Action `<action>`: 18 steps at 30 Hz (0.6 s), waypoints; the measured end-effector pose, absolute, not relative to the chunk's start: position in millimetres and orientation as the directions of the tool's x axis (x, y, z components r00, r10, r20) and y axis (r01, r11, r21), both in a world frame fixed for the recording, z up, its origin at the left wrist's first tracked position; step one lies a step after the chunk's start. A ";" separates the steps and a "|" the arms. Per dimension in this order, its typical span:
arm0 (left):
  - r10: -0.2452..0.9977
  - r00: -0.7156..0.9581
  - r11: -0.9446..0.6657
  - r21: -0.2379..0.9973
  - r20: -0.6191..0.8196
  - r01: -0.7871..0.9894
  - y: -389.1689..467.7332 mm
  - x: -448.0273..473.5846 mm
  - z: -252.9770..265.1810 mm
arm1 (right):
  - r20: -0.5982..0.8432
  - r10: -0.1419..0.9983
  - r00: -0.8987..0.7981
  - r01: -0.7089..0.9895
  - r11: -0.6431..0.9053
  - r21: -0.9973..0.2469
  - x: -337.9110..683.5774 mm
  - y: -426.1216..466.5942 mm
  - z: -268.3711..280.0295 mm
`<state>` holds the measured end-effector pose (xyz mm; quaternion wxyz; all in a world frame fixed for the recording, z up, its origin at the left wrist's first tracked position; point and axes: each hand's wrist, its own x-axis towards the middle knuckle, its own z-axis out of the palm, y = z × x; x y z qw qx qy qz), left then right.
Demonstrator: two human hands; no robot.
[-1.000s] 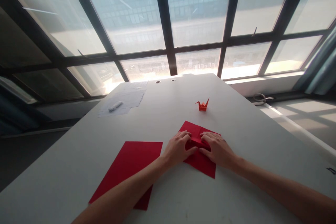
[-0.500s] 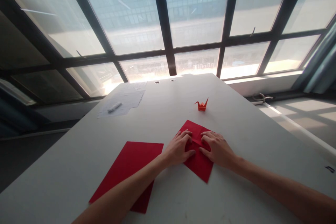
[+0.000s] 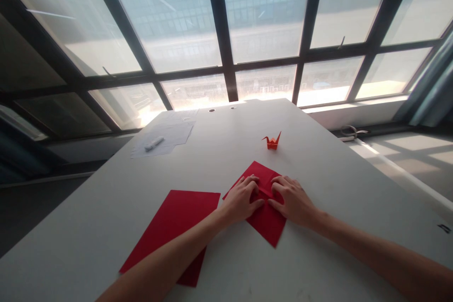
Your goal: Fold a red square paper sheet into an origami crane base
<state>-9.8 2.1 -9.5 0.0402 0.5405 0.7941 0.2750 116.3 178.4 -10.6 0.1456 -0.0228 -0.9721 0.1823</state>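
Note:
A square sheet of red origami paper [image 3: 267,227] lies turned cornerwise on the table, with creases and a small raised ridge near its middle. My left hand [image 3: 244,198] presses on its left half, fingers curled and thumb toward the centre, gripping the paper. On the right half my right hand [image 3: 290,198] mirrors this, its curled fingers and thumb also on the paper. The two thumbs nearly meet. Parts of the sheet are hidden under both hands. Beyond it stands a folded orange-red paper crane [image 3: 272,143].
Larger red paper [image 3: 177,222] lies at the left, partly under my left forearm. White sheets [image 3: 182,133] with a white, tube-like object [image 3: 154,144] on them are farther back left. The white table [image 3: 226,151] reaches toward the windows [image 3: 265,9].
The creased paper has turned slightly: its near corner sits a little farther left, and its left corner now shows beside my left hand. Both hands have barely moved.

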 end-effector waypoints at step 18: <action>0.872 -0.436 0.274 0.515 0.224 0.812 1.1 -11.5 -7.7 | 0.249 0.024 -0.968 -0.075 0.922 -0.380 117.2 180.2 -5.6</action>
